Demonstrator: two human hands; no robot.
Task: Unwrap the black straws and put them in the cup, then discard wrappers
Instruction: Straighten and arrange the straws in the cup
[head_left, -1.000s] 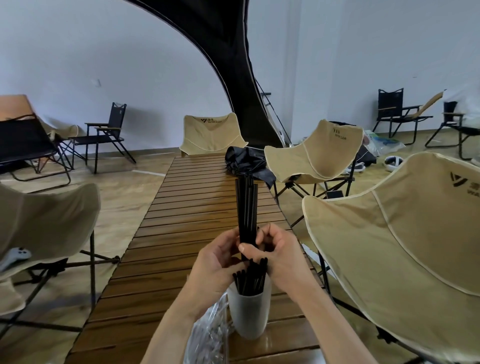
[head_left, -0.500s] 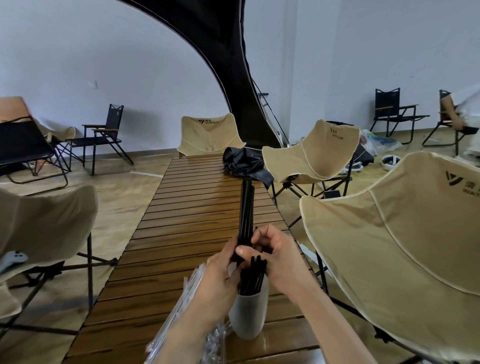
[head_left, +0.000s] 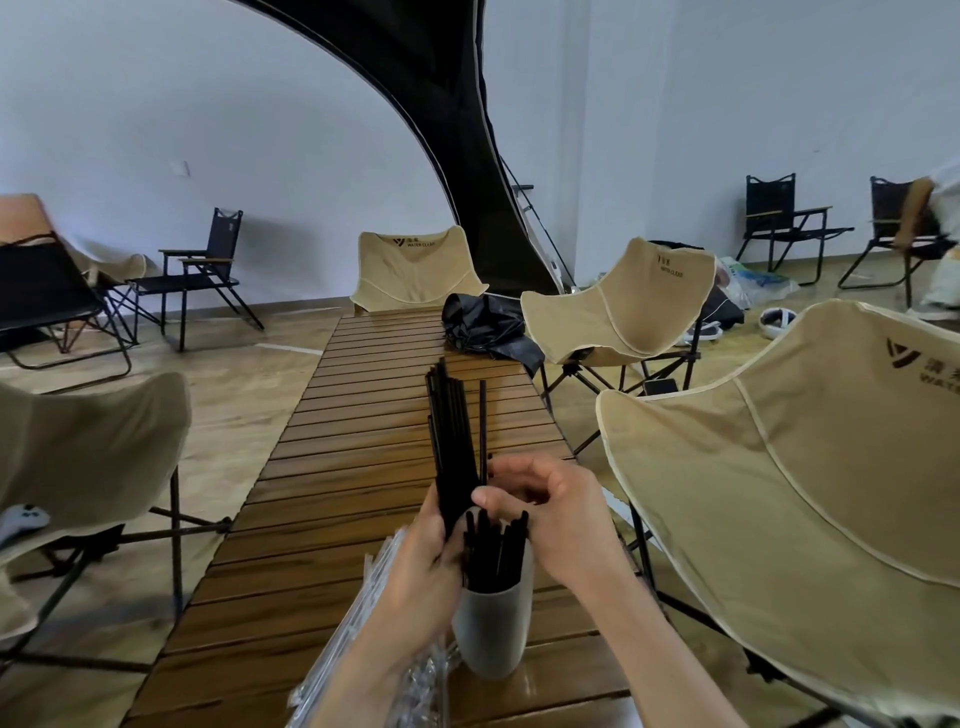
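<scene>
Our left hand (head_left: 426, 556) still grips the upright bundle of thin black plastic straws (head_left: 451, 447); our right hand (head_left: 545, 512) has now pinched one straw loose, ready for the pale grey cup (head_left: 493, 631) just below.

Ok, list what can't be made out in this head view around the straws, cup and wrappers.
- Cup: its inside and straw count, hidden by its wall and the left hand.
- Held straw bundle: its lower ends, covered by the left hand.
- Right hand: fingertips blurred; whether it pinches the single straw is unclear.
- Clear wrappers: cut off by the left forearm and the bottom edge.
</scene>
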